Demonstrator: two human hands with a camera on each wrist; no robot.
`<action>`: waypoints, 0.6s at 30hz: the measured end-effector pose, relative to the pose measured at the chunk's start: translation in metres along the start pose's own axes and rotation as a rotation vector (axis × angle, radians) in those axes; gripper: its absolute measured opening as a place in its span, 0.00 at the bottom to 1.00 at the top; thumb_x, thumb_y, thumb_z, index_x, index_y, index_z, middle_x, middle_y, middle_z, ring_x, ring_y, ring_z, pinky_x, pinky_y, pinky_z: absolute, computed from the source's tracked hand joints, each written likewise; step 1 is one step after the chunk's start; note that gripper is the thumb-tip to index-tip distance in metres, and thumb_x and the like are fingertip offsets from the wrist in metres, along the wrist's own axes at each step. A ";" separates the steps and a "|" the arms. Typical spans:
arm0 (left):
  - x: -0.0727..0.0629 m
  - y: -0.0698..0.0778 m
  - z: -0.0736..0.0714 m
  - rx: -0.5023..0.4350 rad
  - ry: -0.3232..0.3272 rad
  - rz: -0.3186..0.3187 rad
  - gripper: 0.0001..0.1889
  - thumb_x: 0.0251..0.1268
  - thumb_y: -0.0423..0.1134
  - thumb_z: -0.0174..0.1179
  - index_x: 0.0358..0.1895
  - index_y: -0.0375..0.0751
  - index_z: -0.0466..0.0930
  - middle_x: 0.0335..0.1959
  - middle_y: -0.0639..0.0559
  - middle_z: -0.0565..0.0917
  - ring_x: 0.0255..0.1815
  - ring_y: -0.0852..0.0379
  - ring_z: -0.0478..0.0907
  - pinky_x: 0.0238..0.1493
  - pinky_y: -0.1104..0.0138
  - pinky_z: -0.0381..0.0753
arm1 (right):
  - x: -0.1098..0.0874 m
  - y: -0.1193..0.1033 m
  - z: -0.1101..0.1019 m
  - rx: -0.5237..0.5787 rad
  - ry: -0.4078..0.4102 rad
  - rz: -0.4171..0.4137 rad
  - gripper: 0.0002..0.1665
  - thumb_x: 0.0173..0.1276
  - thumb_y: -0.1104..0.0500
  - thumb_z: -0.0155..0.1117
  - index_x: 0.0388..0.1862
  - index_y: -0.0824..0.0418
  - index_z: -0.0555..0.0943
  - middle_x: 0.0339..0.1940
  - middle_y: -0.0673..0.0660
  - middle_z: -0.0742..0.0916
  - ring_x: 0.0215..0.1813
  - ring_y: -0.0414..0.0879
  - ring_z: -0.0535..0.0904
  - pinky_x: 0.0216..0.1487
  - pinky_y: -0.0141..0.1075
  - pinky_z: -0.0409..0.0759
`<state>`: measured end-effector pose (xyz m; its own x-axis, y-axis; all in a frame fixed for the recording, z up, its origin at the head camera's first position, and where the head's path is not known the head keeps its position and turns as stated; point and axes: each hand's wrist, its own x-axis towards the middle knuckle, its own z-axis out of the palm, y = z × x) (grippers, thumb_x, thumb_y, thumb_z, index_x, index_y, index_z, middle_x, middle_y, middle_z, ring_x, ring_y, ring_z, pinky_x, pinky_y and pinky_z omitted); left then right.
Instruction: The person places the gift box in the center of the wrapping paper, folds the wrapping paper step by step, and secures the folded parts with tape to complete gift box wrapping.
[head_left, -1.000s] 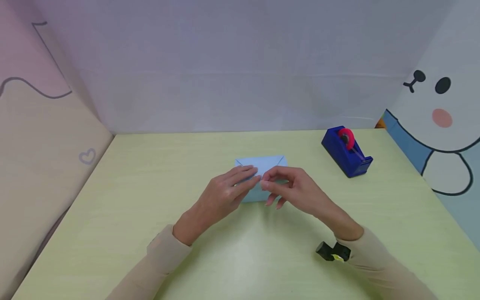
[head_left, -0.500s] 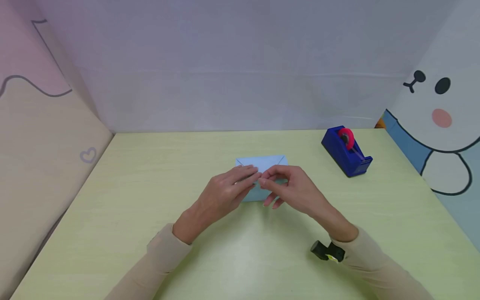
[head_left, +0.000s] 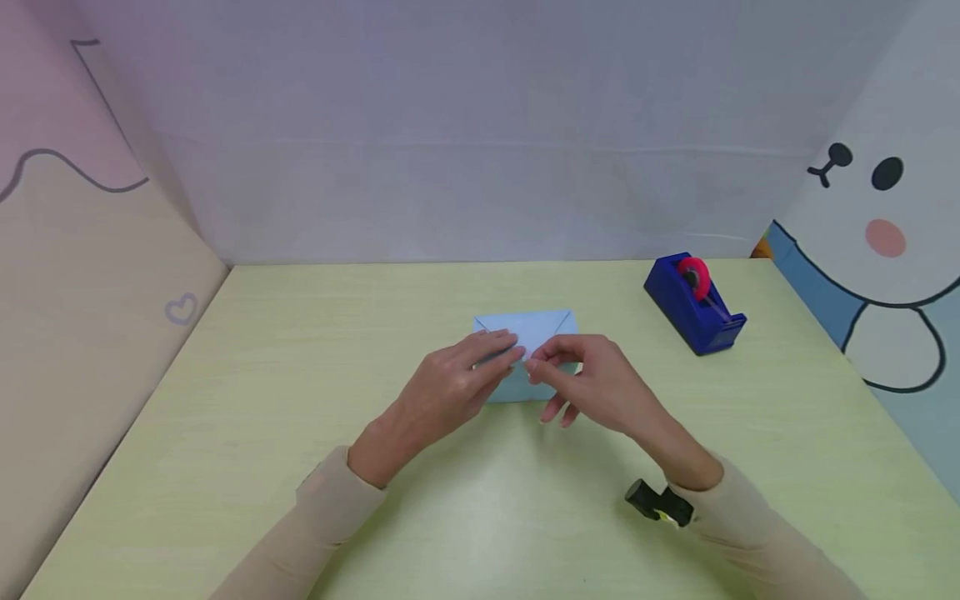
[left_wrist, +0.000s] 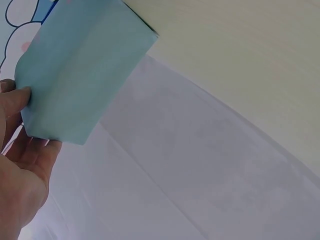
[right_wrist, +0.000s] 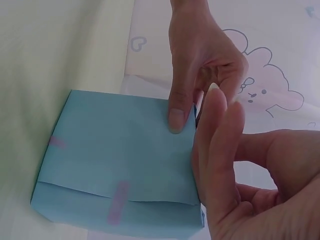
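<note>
A box wrapped in light blue paper (head_left: 523, 324) stands at mid-table, diagonal folds showing on the face towards me. My left hand (head_left: 447, 385) grips its left part; in the right wrist view the thumb lies on the paper and the fingers go round the edge. My right hand (head_left: 596, 382) is at the folded end, thumb and index fingertips together beside the left fingertips. I cannot tell whether they pinch anything. Its other fingers run along the box's edge in the right wrist view. Pink tape strips (right_wrist: 118, 202) stick to the paper there.
A dark blue tape dispenser (head_left: 692, 308) with a pink tape roll (head_left: 694, 278) stands at the back right of the pale table (head_left: 337, 333). A plain wall sheet (head_left: 480, 167) rises behind, and printed panels flank both sides. A small black camera (head_left: 660, 502) sits at the right wrist.
My right hand has shifted slightly left, then back right along the box's folded end. The left hand keeps its hold, and the box has hardly moved.
</note>
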<state>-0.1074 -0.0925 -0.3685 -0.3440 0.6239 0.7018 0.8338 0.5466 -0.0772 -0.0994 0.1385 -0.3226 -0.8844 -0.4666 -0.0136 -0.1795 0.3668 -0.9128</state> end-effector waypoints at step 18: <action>0.001 0.001 -0.003 0.110 -0.032 0.037 0.23 0.59 0.25 0.71 0.58 0.46 0.87 0.53 0.42 0.85 0.54 0.50 0.85 0.45 0.64 0.87 | -0.003 0.003 0.000 0.004 0.017 0.004 0.11 0.76 0.60 0.64 0.47 0.69 0.83 0.37 0.59 0.88 0.24 0.55 0.87 0.25 0.42 0.86</action>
<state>-0.1052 -0.0928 -0.3658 -0.3287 0.6611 0.6745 0.7946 0.5796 -0.1809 -0.0973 0.1404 -0.3253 -0.8924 -0.4511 -0.0104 -0.1739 0.3651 -0.9146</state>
